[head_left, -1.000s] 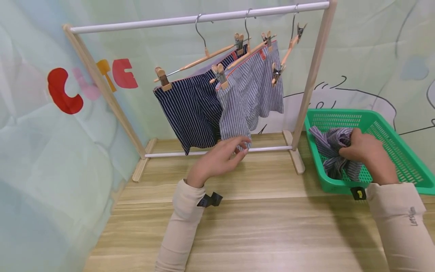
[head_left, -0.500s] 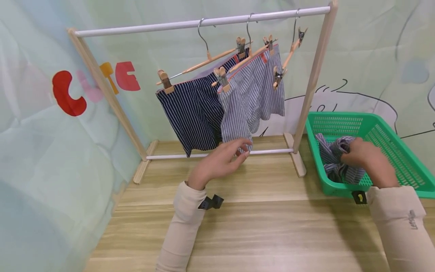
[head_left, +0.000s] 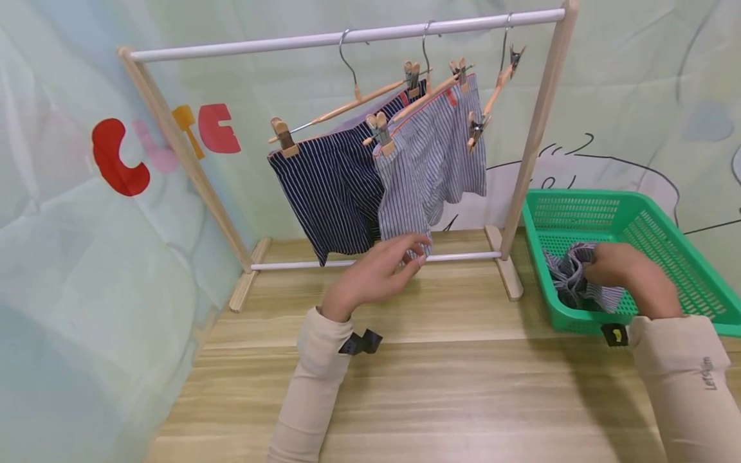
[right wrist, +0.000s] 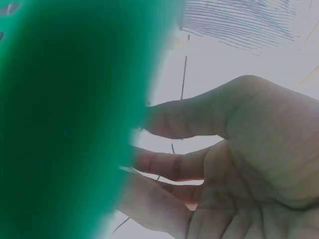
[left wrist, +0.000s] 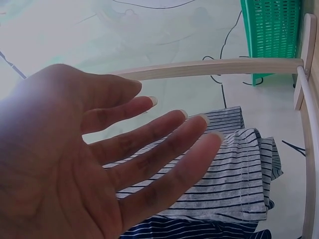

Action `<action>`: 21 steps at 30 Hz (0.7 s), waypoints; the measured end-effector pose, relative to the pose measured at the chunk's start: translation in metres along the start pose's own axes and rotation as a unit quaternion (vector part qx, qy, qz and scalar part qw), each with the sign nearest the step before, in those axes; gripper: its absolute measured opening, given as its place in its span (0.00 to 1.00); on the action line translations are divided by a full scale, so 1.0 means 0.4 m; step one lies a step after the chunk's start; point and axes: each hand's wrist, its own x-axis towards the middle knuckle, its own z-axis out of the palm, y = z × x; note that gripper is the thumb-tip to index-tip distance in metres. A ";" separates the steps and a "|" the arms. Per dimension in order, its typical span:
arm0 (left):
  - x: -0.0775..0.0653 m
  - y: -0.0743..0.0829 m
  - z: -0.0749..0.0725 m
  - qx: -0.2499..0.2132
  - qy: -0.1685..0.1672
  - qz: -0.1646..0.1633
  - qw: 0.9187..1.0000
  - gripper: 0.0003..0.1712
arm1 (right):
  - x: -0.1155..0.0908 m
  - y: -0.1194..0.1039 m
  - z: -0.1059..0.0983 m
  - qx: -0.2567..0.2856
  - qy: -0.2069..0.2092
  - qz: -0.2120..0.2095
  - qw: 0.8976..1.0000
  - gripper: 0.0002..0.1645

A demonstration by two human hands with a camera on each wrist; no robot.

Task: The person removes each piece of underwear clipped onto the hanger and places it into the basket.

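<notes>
At far left, a red letter C (head_left: 107, 156) marks the wall. The wooden rack (head_left: 382, 33) spans the upper middle of the frame. Left of centre, dark striped shorts (head_left: 324, 199) hang by the waistband from a clip hanger (head_left: 341, 110). At lower centre, above the table (head_left: 440, 386), my left hand (head_left: 376, 273) hovers with fingers released and loosely bent; the left wrist view shows nothing between them. They lie just beside the lower edge of the pale striped shorts (head_left: 405, 186); contact cannot be told. Those shorts hang at centre from a second hanger (head_left: 425, 99). Right of them, a third hanger (head_left: 493, 98) bears no garment that I can see.

At right, my right hand (head_left: 628, 270) reaches into the green basket (head_left: 579, 323), its fingers curled and apparently pinching the striped cloth (head_left: 570, 280), which lies crumpled near the basket's front left corner. The rim hides my fingertips in the right wrist view. I judge the step in hand to be picking up this cloth; the next move calls for a secure pinch and a lift clear of the rim.
</notes>
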 end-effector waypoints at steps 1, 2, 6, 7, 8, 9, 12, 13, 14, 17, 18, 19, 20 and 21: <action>0.000 0.000 -0.001 0.000 0.000 -0.001 1.000 0.17 | 0.000 -0.003 -0.001 0.000 -0.001 0.002 1.000 0.14; -0.001 0.000 -0.002 0.000 -0.001 -0.002 1.000 0.17 | 0.000 -0.006 -0.003 0.003 -0.002 0.004 1.000 0.15; -0.002 0.000 -0.003 -0.002 -0.003 -0.005 1.000 0.18 | 0.000 -0.030 -0.012 0.019 0.024 0.008 0.999 0.15; -0.001 0.000 -0.004 -0.004 -0.004 -0.004 1.000 0.18 | 0.000 -0.038 -0.015 0.025 0.033 0.010 0.999 0.16; -0.001 0.000 -0.005 -0.005 -0.004 -0.005 1.000 0.18 | 0.001 -0.047 -0.017 0.031 0.042 0.014 0.999 0.18; -0.001 0.000 -0.005 -0.005 -0.004 -0.006 1.000 0.18 | 0.002 -0.056 -0.019 0.035 0.050 0.016 0.998 0.22; -0.002 0.001 -0.009 -0.001 -0.004 -0.013 1.000 0.17 | 0.007 -0.084 -0.018 0.047 0.065 0.020 0.997 0.32; -0.003 0.001 -0.010 0.002 -0.002 -0.015 1.000 0.17 | 0.010 -0.093 -0.016 0.051 0.069 0.019 0.996 0.32; -0.004 0.001 -0.011 0.004 0.001 -0.018 1.000 0.16 | 0.012 -0.103 -0.013 0.055 0.076 0.015 0.995 0.32; -0.006 0.000 -0.015 0.014 0.013 -0.028 0.999 0.16 | 0.019 -0.132 -0.004 0.070 0.098 0.003 0.993 0.29; -0.006 0.000 -0.015 0.015 0.016 -0.032 0.999 0.16 | 0.021 -0.141 -0.001 0.076 0.104 -0.001 0.992 0.29; -0.006 -0.001 -0.015 0.016 0.020 -0.035 0.999 0.16 | 0.022 -0.150 0.001 0.083 0.109 -0.002 0.991 0.29; -0.006 -0.001 -0.015 0.015 0.021 -0.037 0.999 0.16 | 0.023 -0.157 0.003 0.087 0.114 -0.003 0.990 0.29; -0.006 -0.002 -0.015 0.017 0.022 -0.040 0.999 0.15 | 0.023 -0.162 0.005 0.092 0.115 -0.005 0.989 0.29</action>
